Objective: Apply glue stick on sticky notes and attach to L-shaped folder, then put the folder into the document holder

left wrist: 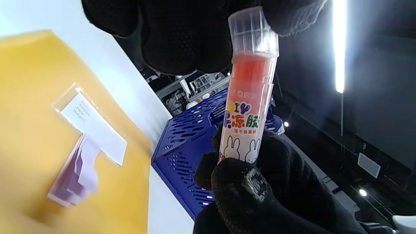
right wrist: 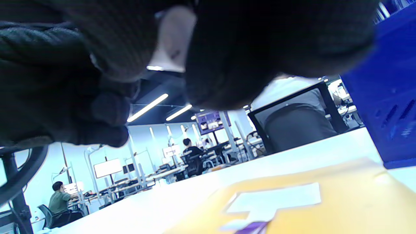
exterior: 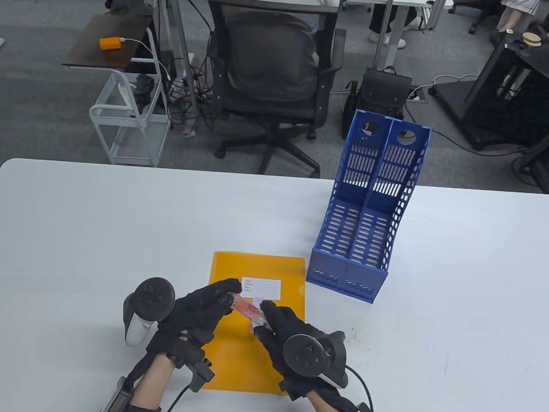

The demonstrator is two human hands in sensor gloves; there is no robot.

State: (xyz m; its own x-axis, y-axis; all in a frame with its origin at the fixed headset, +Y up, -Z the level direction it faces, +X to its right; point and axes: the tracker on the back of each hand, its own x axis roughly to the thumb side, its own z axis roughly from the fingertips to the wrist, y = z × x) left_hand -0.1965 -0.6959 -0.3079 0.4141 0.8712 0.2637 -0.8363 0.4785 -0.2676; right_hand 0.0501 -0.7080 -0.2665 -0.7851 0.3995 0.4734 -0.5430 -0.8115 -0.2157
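Your left hand (exterior: 196, 312) sits at the lower centre-left of the table view, fingers curled and reaching right. Your right hand (exterior: 281, 332) sits just right of it, fingers curled toward the left hand; the two nearly meet at lower centre.

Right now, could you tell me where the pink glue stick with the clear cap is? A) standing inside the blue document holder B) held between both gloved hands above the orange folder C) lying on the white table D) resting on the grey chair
B: the pink glue stick with the clear cap is gripped at either end by the left hand and the right hand, above the orange plastic folder.
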